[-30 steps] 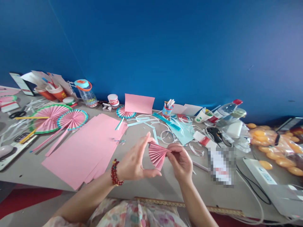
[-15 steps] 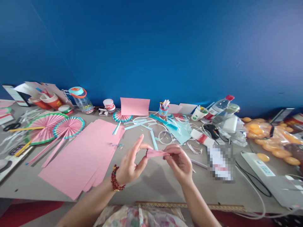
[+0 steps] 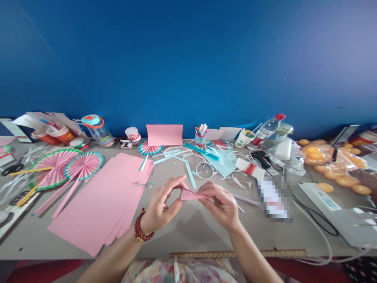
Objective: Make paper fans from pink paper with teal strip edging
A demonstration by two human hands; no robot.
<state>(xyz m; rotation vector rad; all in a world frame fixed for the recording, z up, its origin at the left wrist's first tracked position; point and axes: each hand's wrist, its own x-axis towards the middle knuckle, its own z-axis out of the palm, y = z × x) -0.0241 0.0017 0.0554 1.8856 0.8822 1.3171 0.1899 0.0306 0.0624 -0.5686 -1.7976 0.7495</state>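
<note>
A small piece of pleated pink paper (image 3: 193,195) is stretched level between my hands, above the grey table. My left hand (image 3: 163,204), with a red bead bracelet at the wrist, pinches its left end between thumb and fingers. At the narrower right end, my right hand (image 3: 220,202) grips the folds, its fingertips partly covering them. The pleats fan out a little toward the left. Left of my hands lies a stack of pink paper sheets (image 3: 103,200). Just beyond the pleated paper rests a pale blue paper strip (image 3: 191,176).
Finished round paper fans (image 3: 84,166) lie at left with scissors (image 3: 13,168). Behind stand a water bottle (image 3: 98,131), a pen cup (image 3: 200,136) and a plastic bottle (image 3: 268,129). A power strip (image 3: 321,196) and bagged orange balls (image 3: 330,157) are at right.
My left hand's raised fingers have come down onto the pleated paper. Its left end now looks slightly more spread. The camera view has shifted a little.
</note>
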